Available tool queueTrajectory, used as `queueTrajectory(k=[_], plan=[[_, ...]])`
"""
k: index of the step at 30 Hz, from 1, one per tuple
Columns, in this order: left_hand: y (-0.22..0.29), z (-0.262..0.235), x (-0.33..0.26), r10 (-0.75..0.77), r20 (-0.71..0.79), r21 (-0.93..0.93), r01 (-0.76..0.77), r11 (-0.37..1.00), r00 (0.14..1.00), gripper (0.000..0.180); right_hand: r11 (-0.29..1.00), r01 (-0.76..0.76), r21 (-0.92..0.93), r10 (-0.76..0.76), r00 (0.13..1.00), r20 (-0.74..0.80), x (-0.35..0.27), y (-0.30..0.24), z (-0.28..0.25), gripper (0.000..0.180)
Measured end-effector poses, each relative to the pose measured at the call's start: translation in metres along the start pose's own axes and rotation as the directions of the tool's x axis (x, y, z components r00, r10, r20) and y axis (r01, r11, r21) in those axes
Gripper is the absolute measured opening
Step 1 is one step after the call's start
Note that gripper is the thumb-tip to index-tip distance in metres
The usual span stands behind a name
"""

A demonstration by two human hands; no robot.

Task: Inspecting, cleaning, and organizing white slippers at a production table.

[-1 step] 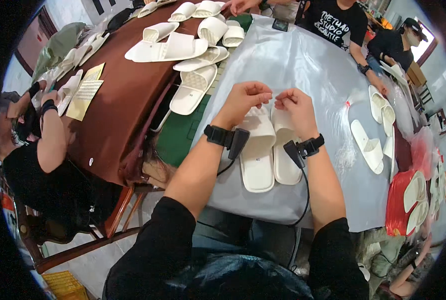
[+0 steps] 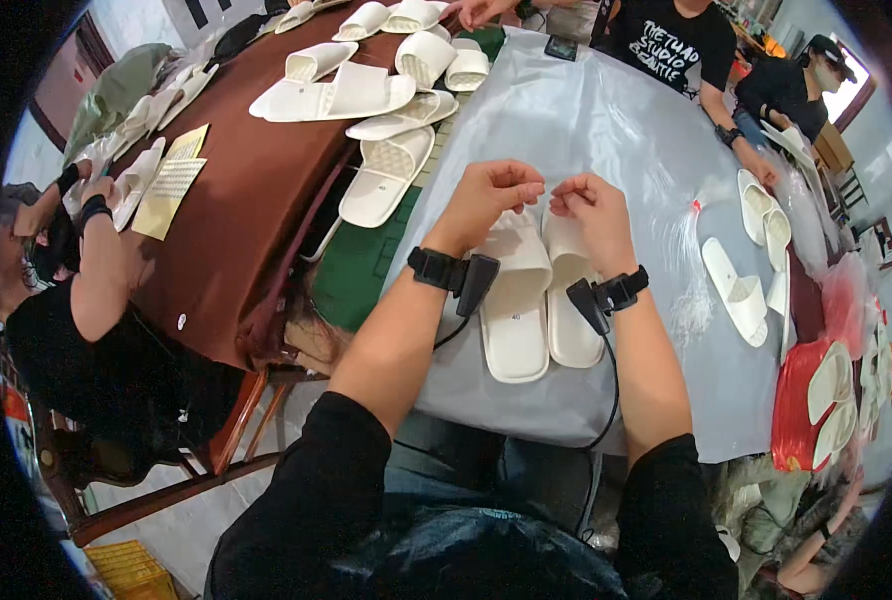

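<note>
Two white slippers lie side by side, straps up, on the grey-covered table.

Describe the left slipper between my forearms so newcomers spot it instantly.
Find the grey table. Toward its near edge, between your forearms, lies the left white slipper. It reaches closer to you than the right slipper, showing a dark heel mark.

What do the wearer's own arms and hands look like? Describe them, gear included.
The left hand and right hand are ungloved. Short, plain black sleeves leave the forearms bare. Each wrist wears a black strap with a dark, angular, box-like device toward the inner side; a thin black cable runs from each device.
</note>
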State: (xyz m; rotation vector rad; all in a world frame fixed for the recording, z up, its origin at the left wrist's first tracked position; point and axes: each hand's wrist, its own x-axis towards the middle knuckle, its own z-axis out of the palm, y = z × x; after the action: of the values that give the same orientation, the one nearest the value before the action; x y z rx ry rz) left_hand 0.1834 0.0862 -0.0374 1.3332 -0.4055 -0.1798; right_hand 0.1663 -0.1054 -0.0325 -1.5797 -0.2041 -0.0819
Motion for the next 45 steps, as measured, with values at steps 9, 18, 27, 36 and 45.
queueTrajectory(k=[9,18,27,36,45], plan=[[-0.0041,-0.0005,-0.0033,-0.018,-0.058,-0.055,0.015,0.998,0.998,0.019,0.984,0.073,-0.164,-0.085,0.994,-0.066,-0.0052,-0.0037,0.0022,0.013],[-0.0052,0.0003,-0.0021,-0.017,0.001,0.034,0.017,0.999,1.000,0.016,0.970,0.151,-0.190,-0.167,0.983,-0.072,-0.0039,0.0001,0.0048,0.012],[-0.0072,0.0004,-0.0017,0.000,0.012,0.040,0.000,0.999,1.000,0.016,0.973,0.123,-0.193,-0.141,0.987,-0.082,-0.0066,-0.0026,0.0048,0.013],[-0.0022,0.0032,-0.0043,-0.056,0.047,0.147,0.049,0.988,0.997,0.015,0.968,0.132,-0.212,-0.145,0.988,-0.047,-0.0046,0.0018,0.0043,0.020],[-0.0008,0.0057,-0.0064,-0.073,0.069,0.179,0.060,0.982,0.995,0.014,0.949,0.116,-0.292,-0.117,0.993,0.016,-0.0051,0.0022,0.0038,0.028]])
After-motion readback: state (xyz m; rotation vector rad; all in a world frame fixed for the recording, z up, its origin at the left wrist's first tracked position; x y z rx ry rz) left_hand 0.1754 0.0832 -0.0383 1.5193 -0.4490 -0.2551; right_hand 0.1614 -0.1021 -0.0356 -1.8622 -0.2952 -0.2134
